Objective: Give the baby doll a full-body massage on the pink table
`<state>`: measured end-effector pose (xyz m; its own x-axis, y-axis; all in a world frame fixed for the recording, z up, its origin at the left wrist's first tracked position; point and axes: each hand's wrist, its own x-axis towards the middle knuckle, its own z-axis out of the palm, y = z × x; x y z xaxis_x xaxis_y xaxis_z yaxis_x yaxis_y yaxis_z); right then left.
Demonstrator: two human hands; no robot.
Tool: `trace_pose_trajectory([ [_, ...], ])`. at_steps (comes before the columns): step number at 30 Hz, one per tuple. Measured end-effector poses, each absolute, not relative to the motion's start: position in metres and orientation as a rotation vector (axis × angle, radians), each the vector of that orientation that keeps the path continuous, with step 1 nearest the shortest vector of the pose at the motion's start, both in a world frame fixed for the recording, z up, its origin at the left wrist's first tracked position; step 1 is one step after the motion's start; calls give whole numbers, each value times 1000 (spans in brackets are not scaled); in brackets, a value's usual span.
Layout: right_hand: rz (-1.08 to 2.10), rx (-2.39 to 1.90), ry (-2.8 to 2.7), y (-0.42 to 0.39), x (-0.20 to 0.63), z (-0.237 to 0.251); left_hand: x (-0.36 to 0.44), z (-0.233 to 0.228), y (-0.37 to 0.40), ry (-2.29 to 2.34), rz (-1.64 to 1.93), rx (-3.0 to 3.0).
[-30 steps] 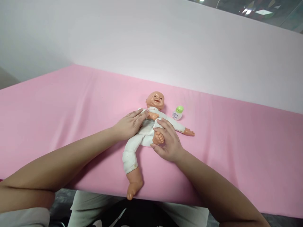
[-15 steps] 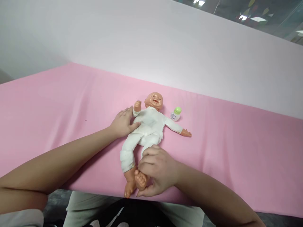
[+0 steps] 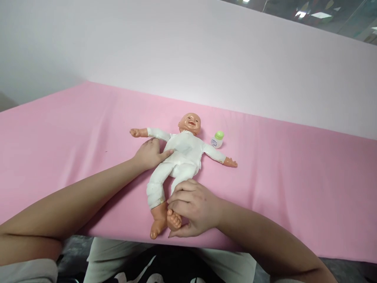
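A baby doll (image 3: 186, 151) with a white cloth body lies on its back on the pink-covered table, head toward the wall, both arms spread out. My left hand (image 3: 150, 154) holds the doll's side, with the thumb across the belly and the fingers beneath its outstretched arm; the fingertips are partly hidden. My right hand (image 3: 196, 206) is wrapped round the lower leg at the near right. The toes of that foot (image 3: 174, 220) poke out between thumb and fingers. Beside it the other foot (image 3: 158, 222) rests near the table edge.
A small clear bottle with a green cap (image 3: 218, 139) stands right of the doll's head. The pink cover (image 3: 294, 177) has soft folds and ends at the near edge by my lap. A pale wall (image 3: 176, 51) rises behind, with glass above it at the right.
The doll's arm on the left was folded up by its shoulder and now lies stretched out to the left over my left hand. My right hand keeps its hold on the leg.
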<state>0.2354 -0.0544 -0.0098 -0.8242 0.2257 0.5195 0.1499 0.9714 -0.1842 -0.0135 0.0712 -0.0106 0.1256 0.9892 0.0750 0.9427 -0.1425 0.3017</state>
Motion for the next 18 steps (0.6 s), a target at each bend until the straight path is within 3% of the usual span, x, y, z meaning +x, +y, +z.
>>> trace_pose_trajectory([
  [6, -68, -350, -2318, -58, 240, 9, -14, -21, 68, 1639, 665, 2619],
  [12, -231, -505, -2190, -45, 247, 9, -11, -18, 56, 1631, 460, 2815],
  [18, -100, -741, -2098, -9, 255, -3, -9, -14, 51, 1620, 354, 2885],
])
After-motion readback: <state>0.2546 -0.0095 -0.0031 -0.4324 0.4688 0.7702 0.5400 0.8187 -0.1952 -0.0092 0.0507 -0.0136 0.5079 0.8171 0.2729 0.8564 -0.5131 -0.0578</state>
